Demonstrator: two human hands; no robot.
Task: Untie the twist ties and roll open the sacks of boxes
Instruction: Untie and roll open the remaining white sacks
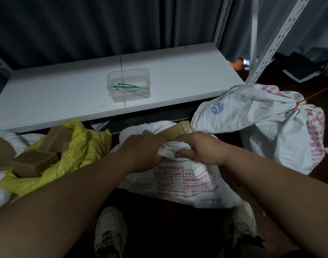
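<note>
Rolling down the mouth of the middle sack on the floor, below the front edge of the shelf.

Your left hand (140, 151) and right hand (198, 148) both grip the bunched rim of the white printed sack (180, 179), fingers (185, 152) curled tight round the cloth; cardboard boxes (178, 128) show in its open mouth. The yellow sack (81, 144), at the left, already lies open. The tied sack (262, 116), at the right, keeps its orange twist tie (299, 105). Removed ties lie in the clear tub (128, 84) near the middle of the shelf (57, 97). Risk: uneven pulling could tip the sack and spill boxes; a loose roll may spring back.
</note>
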